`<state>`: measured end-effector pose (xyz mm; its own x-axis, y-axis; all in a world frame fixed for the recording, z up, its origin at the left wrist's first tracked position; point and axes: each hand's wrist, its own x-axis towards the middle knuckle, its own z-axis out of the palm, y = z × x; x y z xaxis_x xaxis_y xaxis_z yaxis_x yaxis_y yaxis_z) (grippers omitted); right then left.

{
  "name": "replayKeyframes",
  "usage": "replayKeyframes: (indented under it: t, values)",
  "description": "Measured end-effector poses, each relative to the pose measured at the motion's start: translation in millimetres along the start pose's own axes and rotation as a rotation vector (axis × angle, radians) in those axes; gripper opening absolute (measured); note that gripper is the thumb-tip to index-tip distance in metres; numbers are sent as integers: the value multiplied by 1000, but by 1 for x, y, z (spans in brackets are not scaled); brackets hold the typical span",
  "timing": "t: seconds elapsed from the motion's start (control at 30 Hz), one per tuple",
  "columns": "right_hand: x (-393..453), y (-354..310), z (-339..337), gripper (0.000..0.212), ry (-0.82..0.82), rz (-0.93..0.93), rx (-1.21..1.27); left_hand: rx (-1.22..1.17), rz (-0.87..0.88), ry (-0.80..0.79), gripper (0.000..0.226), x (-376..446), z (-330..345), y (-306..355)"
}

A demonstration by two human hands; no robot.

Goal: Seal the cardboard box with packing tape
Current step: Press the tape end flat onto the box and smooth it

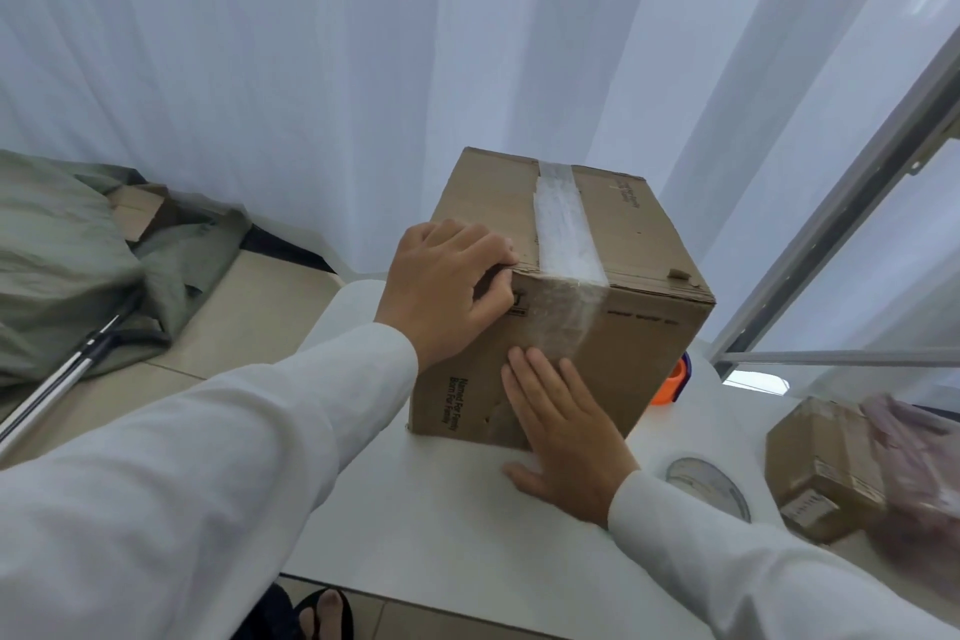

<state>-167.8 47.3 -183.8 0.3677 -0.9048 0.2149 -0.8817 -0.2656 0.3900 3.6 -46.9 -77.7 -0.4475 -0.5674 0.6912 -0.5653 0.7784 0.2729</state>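
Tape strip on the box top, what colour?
Clear with a whitish sheen; the tape strip on the box shows best in head view.

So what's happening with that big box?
A person in white sleeves is taping shut a brown cardboard box on a white table. A strip of clear packing tape already runs across the top and down the near side. The left hand grips the box's top edge, and the right hand presses flat on the near side with its fingertips at the tape's lower end. An orange tape dispenser sits behind the box.
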Motion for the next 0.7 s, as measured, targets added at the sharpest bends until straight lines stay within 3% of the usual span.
replayKeyframes:
  t: [0.13, 0.27, 0.33, 0.47, 0.53, 0.7]
  values:
    - [-8, -15, 3, 98, -39, 35, 82, 7, -8, -5, 29, 0, -1, 1]
    - [-28, -12, 12, 92, -99, -189, 42, -10, -24, -1, 30, -1, -2, 2]
    - [-31, -6, 5, 79, -34, -240, 26, -13, -30, -3, 30, -1, -2, 3]
    - [-15, 12, -27, 67, 240, 47, 59, -20, -37, 15, 29, 0, -2, 4]
    - [-15, 21, -26, 69, 204, 184, 18, -19, -37, 24, 28, 0, -1, 4]
    - [-32, 11, 5, 82, -30, 181, 25, -14, -43, 16, 27, 0, 0, 5]
